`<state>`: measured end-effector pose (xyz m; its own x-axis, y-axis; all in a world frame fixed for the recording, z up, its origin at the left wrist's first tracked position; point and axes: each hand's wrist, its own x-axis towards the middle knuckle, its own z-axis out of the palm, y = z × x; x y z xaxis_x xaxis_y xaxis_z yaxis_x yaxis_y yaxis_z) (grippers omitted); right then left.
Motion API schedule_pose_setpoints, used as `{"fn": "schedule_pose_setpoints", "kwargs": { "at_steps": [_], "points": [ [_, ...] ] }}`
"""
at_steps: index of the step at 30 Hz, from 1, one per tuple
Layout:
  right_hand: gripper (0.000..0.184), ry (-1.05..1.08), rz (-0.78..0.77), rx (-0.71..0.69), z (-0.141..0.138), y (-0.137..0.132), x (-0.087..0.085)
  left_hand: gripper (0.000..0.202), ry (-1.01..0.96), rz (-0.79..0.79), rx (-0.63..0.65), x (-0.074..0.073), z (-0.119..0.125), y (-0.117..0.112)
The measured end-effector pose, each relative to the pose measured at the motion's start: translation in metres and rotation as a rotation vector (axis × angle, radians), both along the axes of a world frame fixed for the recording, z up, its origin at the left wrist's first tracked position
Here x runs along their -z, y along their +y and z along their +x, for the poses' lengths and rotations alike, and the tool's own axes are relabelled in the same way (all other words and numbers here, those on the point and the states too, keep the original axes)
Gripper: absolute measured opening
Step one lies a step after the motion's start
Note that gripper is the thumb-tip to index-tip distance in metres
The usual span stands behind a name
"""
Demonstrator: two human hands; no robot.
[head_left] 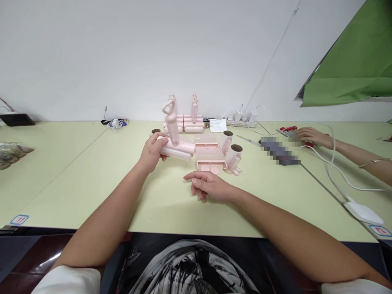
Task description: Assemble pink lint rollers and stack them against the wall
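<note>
My left hand [153,152] is closed around a pink lint roller [177,149], gripping the left end of its roll; the heart-topped handle [171,118] stands up from it. My right hand [208,185] rests on the pale green table [92,179] just in front of it, fingers loosely curled, index finger stretched left, nothing in it. Right beyond my right hand lies a pink tray [212,165] with round pink parts, and a second pink tray [207,145] sits behind it.
Stacked pink rolls [190,123] with an upright handle stand by the wall. Clear tubes with brown cores [235,157] stand right of the trays. Another person's hand [312,135] lies at far right near white cables and a power strip [243,121]. A bag [10,152] sits far left.
</note>
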<state>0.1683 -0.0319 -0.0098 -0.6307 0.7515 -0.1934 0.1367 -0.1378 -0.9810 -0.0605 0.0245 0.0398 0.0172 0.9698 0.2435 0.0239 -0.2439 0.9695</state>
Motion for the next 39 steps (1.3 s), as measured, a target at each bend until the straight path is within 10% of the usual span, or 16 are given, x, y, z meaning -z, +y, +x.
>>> {"fn": "schedule_pose_setpoints", "kwargs": {
  "at_steps": [25,39],
  "points": [
    [0.039,-0.046,0.055,0.035,0.000,0.000,0.002,0.028,-0.031,-0.012,-0.172,-0.002,0.003,0.000],
    [0.047,0.245,0.385,0.354,0.004,0.002,-0.004,0.041,0.420,-0.178,0.336,0.006,0.016,-0.016]
  ]
}}
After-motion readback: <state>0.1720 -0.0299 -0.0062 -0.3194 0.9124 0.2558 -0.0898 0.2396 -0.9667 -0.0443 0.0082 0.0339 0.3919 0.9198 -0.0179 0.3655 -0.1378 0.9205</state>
